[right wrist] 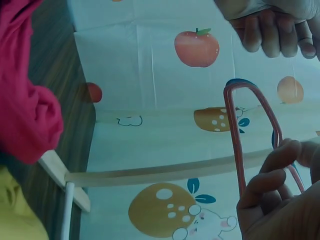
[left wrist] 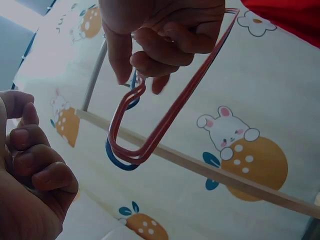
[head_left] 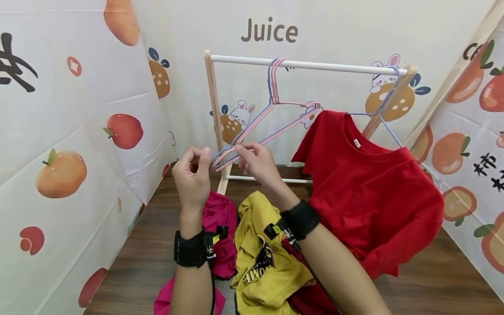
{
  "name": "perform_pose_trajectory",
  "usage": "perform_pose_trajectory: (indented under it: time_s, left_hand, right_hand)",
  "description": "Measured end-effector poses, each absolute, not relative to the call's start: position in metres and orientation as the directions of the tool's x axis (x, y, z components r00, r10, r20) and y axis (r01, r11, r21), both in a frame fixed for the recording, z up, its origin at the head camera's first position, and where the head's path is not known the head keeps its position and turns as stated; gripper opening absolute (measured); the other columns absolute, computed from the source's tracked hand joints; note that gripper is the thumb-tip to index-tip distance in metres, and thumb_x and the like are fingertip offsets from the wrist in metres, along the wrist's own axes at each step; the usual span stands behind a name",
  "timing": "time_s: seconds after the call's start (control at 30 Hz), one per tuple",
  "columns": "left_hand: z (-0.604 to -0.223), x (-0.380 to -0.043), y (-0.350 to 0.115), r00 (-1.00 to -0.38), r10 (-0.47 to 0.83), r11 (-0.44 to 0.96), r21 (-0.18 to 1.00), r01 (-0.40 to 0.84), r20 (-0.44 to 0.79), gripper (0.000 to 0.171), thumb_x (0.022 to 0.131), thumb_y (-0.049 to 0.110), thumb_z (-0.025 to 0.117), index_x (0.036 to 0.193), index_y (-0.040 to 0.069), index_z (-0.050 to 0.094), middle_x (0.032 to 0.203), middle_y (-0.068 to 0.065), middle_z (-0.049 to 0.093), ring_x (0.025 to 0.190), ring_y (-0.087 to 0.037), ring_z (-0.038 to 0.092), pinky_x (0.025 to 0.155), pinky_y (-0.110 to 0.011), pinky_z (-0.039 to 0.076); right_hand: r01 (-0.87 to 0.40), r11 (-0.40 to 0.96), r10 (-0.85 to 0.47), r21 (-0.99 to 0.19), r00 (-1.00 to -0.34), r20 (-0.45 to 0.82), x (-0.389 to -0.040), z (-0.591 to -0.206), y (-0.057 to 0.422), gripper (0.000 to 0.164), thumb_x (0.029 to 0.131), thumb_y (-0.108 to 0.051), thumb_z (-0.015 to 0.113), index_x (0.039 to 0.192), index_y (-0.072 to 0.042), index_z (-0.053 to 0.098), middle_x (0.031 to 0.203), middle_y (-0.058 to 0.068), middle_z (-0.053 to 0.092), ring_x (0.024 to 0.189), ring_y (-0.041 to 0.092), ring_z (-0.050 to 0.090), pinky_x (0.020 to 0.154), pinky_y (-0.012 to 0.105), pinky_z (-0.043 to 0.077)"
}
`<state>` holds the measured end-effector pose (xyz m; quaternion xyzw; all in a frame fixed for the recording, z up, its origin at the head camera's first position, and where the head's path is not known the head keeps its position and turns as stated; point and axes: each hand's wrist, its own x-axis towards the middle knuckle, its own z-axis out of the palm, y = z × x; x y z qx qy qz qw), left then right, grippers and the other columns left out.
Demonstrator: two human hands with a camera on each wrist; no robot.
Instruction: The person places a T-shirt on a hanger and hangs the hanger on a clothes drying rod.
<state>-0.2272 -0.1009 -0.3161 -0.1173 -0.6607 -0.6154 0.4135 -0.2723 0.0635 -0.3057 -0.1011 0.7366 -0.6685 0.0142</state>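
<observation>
Pink and blue clothes hangers [head_left: 252, 127] hang bunched together from the rack's white top rail [head_left: 315, 65], their left ends swung toward me. My right hand [head_left: 257, 164] pinches the upper arm of the hangers near that end, thumb on one side and fingers on the other. Just left of the rounded hanger tips [right wrist: 240, 85] is my left hand [head_left: 193, 175], raised with its fingers loosely curled. A gap shows between it and the hangers in the left wrist view, and nothing is in it. A red T-shirt [head_left: 366, 183] hangs on a blue hanger [head_left: 387, 98] at the rail's right end.
On the wooden table [head_left: 134, 262] below my arms lie a magenta garment [head_left: 220, 236] and a yellow printed shirt [head_left: 271, 262], with a dark red garment [head_left: 313, 299] partly under the yellow one. The rack's wooden left post [head_left: 214, 96] stands behind my hands. Fruit-printed cloth covers the walls.
</observation>
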Motion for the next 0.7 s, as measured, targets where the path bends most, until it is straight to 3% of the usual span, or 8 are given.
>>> perform_pose_trajectory:
  time_s: [0.2,0.4,0.7]
  left_hand:
    - [-0.320,-0.231,-0.109,-0.650,-0.374,0.250,0.747,0.616,0.661,0.035,0.099,0.020,0.065,0.072,0.000,0.057,0.057,0.008,0.035,0.052,-0.008,0.031,0.050,-0.022,0.024]
    - [-0.321,-0.232,-0.110,-0.653,-0.370,0.243,0.748,0.618,0.660,0.037,0.100,0.021,0.064,0.071,0.000,0.056,0.058,0.007,0.034,0.052,-0.009,0.031,0.050,-0.023,0.023]
    - [-0.322,-0.231,-0.106,-0.655,-0.364,0.234,0.746,0.624,0.662,0.036,0.100,0.022,0.064,0.072,0.000,0.057,0.058,0.006,0.035,0.052,-0.010,0.031,0.050,-0.023,0.023]
  right_hand:
    - [-0.161,0.098,-0.124,-0.982,-0.981,0.148,-0.280,-0.300,0.047,0.028,0.102,-0.031,0.063,0.102,-0.003,0.065,0.061,-0.001,0.056,0.049,0.014,0.050,0.049,0.022,0.042]
    - [-0.361,0.320,-0.077,-0.876,-0.931,0.356,-0.268,-0.305,0.057,0.031,0.105,-0.031,0.060,0.086,-0.007,0.063,0.063,0.008,0.062,0.048,0.024,0.057,0.045,0.025,0.040]
    - [-0.424,0.382,-0.068,-0.821,-0.899,0.433,-0.240,-0.305,0.086,0.035,0.109,-0.032,0.049,0.082,-0.009,0.057,0.064,0.008,0.056,0.054,0.024,0.049,0.050,0.031,0.037]
